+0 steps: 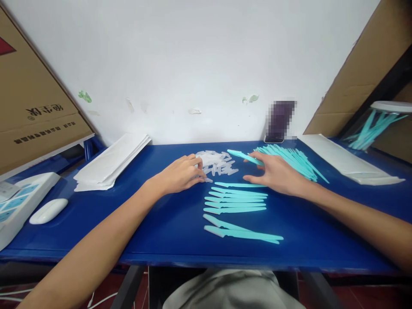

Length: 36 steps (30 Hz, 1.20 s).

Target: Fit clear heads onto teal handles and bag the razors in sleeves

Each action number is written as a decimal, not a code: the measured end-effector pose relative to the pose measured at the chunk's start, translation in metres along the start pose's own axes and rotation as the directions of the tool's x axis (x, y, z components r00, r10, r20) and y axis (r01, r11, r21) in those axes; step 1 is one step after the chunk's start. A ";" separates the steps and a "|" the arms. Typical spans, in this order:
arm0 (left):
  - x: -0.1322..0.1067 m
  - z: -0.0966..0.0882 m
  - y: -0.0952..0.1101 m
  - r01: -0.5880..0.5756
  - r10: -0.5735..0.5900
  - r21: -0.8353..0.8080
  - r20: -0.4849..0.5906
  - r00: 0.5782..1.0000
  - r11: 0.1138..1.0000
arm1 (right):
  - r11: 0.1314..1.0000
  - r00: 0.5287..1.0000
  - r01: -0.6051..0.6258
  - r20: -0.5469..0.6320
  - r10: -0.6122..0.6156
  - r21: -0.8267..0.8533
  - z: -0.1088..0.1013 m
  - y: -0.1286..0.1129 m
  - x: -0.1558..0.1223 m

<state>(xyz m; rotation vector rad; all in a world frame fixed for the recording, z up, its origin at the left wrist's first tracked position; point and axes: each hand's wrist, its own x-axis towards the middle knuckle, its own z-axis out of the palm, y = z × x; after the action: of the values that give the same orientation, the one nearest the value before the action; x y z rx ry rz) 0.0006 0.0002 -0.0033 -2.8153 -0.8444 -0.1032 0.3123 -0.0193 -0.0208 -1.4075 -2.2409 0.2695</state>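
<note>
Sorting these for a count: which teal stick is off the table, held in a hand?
The teal stick in the right hand, tip pointing toward the clear caps. The others lie in a row or the pile.

There's one slim teal stick (243, 156), raised and nearly level, tip pointing left, just beside the right edge of a loose, jumbled heap of small clear caps (216, 164).

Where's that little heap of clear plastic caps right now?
In the head view, the heap of clear caps sits centrally on the blue table, between the left hand, whose fingertips touch it, and the right hand.
</note>
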 end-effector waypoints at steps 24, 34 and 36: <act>0.006 0.007 0.015 0.048 -0.052 0.247 0.012 0.999 0.968 | 0.968 0.985 0.169 0.069 -0.158 -0.187 0.011 -0.003 -0.007; 0.004 -0.001 0.012 0.114 -0.075 0.124 -0.286 0.955 0.986 | 0.917 0.953 0.280 -0.031 -0.301 -0.284 0.008 -0.010 -0.007; 0.005 -0.001 0.012 0.096 -0.053 0.120 -0.320 0.946 0.988 | 0.919 0.949 0.285 -0.057 -0.311 -0.271 0.007 -0.010 -0.008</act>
<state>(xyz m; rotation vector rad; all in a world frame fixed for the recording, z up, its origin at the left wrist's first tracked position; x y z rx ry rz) 0.0110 -0.0073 -0.0037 -2.5467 -0.8449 -0.4770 0.3039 -0.0300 -0.0251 -1.1452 -2.4311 -0.2007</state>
